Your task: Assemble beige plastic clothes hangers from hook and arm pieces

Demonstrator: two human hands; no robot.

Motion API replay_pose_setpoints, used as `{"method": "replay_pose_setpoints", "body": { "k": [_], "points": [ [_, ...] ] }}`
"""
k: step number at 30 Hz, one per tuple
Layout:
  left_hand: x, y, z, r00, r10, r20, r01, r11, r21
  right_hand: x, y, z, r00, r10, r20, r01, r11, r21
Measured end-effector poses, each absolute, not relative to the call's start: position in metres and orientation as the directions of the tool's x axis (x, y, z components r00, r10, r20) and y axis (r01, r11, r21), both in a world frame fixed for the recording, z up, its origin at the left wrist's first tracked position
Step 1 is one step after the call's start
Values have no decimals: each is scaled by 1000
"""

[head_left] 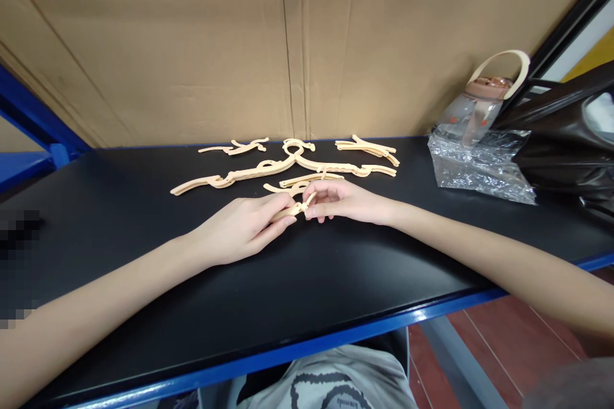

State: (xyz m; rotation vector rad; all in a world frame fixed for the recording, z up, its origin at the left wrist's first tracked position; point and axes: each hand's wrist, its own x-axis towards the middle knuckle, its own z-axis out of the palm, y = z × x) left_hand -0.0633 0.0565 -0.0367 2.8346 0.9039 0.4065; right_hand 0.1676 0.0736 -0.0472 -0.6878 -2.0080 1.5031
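Note:
Cream plastic parts of folding clothes hangers lie on the black tabletop (307, 281). My left hand (249, 223) pinches one hanger arm piece (286, 212) between thumb and fingers. Close against it, my right hand (336, 200) grips a smaller curved hanger piece (311, 198), and the two pieces meet between my fingertips. Much of both is hidden by the fingers. Just behind my hands are loose hanger pieces (307, 179). Farther back lies a spread-out hanger (261, 170) with a round hook (293, 143) at its middle.
More hanger pieces lie at the back left (237, 147) and back right (367, 146). On the right, a clear bottle (474, 112) with a looped handle stands by a crinkled plastic bag (480, 163) and a dark bag (551, 147). Cardboard (215, 45) walls the back; a blue rail (336, 340) edges the front.

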Motion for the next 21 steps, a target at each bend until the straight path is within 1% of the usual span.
{"method": "replay_pose_setpoints", "body": {
  "k": [8,13,21],
  "points": [
    [-62,56,-35,793,570,218,536,-821,198,168,76,-49,-741,666,84,105,239,-965],
    [-64,57,-38,797,559,228,524,-828,199,168,75,-48,-744,661,99,88,243,-966],
    [-64,57,-38,787,584,198,551,-810,198,168,74,-48,-756,647,100,73,236,-969]
  ]
}}
